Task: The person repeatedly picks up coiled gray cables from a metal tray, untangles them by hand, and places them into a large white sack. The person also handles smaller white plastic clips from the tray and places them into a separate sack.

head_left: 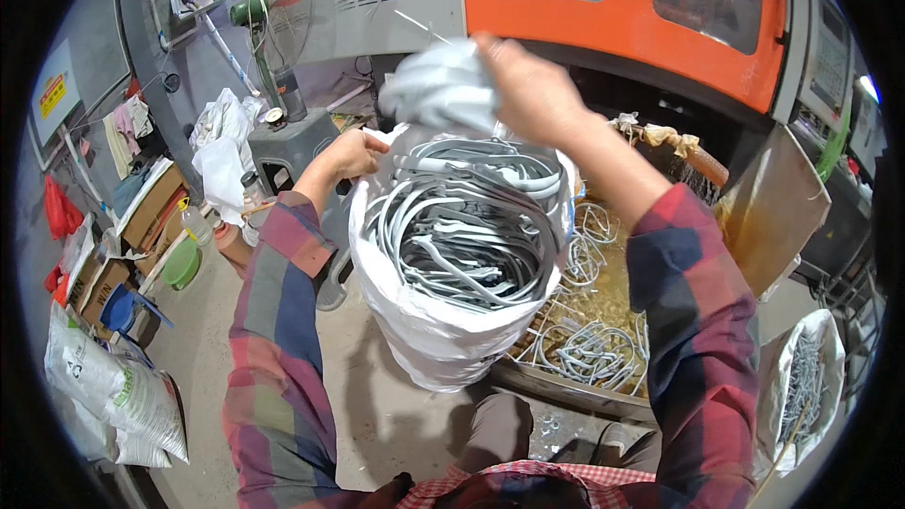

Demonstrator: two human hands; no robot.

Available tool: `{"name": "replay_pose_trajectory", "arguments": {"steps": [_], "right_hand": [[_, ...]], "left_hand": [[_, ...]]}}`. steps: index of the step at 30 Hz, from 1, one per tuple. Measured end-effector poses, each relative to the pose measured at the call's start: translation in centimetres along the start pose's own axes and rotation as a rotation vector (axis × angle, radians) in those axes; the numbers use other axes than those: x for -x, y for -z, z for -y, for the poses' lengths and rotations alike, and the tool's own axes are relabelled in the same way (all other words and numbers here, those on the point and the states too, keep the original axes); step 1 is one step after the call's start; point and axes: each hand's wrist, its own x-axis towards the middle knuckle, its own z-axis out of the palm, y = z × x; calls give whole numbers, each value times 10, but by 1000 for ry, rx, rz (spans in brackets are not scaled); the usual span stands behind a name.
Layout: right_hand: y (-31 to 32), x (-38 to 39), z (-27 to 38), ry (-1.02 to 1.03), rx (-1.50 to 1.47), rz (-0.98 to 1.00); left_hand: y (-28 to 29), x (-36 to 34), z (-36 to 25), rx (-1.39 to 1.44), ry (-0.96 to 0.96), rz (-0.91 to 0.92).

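Observation:
My right hand [528, 90] holds a motion-blurred bundle of pale grey plastic pieces [434, 85] above a white woven sack [424, 339]. My left hand [349, 155] is closed on the sack's upper rim, at the back left of the opening. Inside, the sack is full of curved grey plastic strips [452, 217], some with small branches. Directly behind and right of the sack, a metal trough [575, 394] holds yellowish water with tangles of similar thin grey pieces [575, 353] in it.
An orange machine [622, 0] stands behind, with a leaning board [773, 207] at right. Another sack [799, 386] of grey pieces is at lower right. A fan [273, 14], grey box [283, 146], green basin [179, 269], cardboard and filled sacks [108, 396] line the left.

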Motion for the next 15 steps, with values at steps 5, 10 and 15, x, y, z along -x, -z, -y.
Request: {"name": "replay_pose_trajectory", "arguments": {"steps": [5, 10, 15], "right_hand": [[-72, 15, -4, 111, -311, 249], [-89, 13, 17, 48, -365, 288], [-58, 10, 7, -31, -458, 176]], "left_hand": [[-12, -18, 30, 669, -1, -94], [-18, -3, 22, 347, -134, -16], [0, 22, 6, 158, -197, -234]]}}
